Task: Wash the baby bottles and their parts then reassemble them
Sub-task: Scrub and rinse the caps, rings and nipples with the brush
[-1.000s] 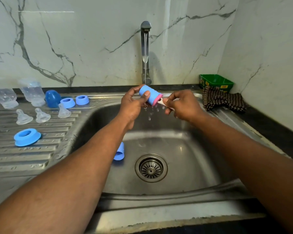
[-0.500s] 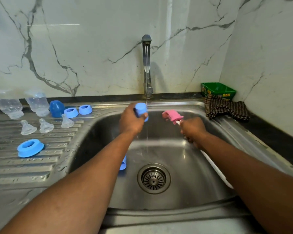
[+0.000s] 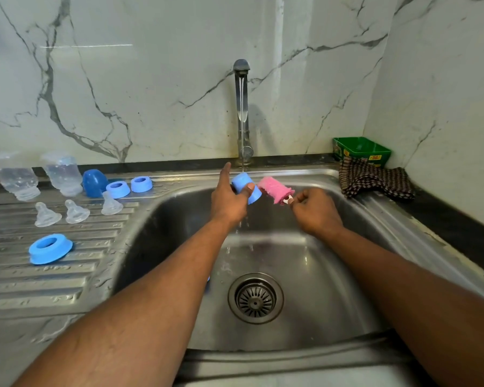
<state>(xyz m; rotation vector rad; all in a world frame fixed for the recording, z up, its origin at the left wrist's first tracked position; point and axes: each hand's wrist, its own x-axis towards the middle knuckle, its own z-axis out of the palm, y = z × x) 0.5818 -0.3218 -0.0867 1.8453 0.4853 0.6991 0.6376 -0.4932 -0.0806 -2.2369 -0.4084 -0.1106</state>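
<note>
Head view: left hand (image 3: 228, 201) grips blue plastic cap (image 3: 246, 187) under the tap (image 3: 242, 107) stream, thumb pressed on its side, index finger straight. Right hand (image 3: 315, 209) pinches the white handle of the pink sponge brush (image 3: 274, 189), just right of the tap stream. Risk: the wet, smooth cap may slip into the steel sink (image 3: 347, 275). Left of the tap: clear bottles (image 3: 14, 174), soft translucent teats (image 3: 46, 215), blue rings (image 3: 50, 248) on ribbed drainboard.
</note>
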